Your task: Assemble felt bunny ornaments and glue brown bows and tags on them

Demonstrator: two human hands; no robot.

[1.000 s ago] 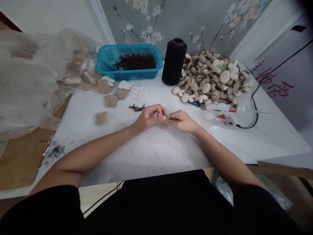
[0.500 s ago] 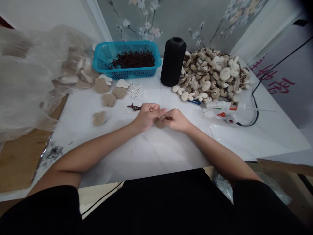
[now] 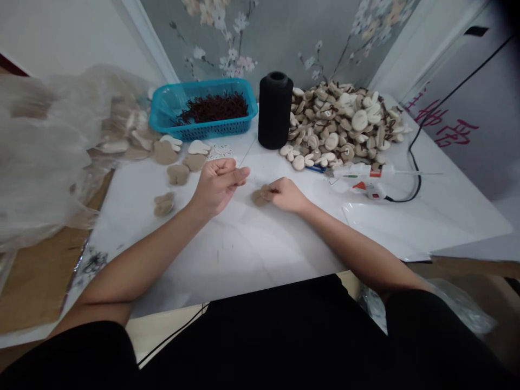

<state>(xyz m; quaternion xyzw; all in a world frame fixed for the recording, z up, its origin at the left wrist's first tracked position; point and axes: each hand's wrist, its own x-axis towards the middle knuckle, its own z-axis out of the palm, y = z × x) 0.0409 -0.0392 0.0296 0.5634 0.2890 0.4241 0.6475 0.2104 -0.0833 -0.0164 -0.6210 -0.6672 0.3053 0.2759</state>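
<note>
My left hand (image 3: 221,184) is raised over the middle of the table, its thumb and fingers pinched together. A thin dark line, perhaps a thread or needle, shows just above its fingertips; what the pinch holds is too fine to tell. To the right, my right hand (image 3: 286,195) grips a small beige fabric piece (image 3: 259,196) between thumb and fingers, low over the white table (image 3: 244,244). Left of my left hand lie several similar beige pieces (image 3: 177,174), and a white bunny-shaped piece (image 3: 199,147). Small white bits (image 3: 220,151) are partly hidden behind that hand.
A blue basket (image 3: 203,131) of dark brown cords stands at the back, beside a black thread cone (image 3: 275,111). Right of it is a heap of stuffed beige and white pieces (image 3: 341,127). A glue gun (image 3: 369,172), a white switch block with cable (image 3: 374,190) and plastic bags (image 3: 44,162) lie around.
My left hand has moved left and up, away from my right hand, which keeps the beige piece. The small pile of brown cords is now hidden behind my left hand. The view has shifted slightly.
</note>
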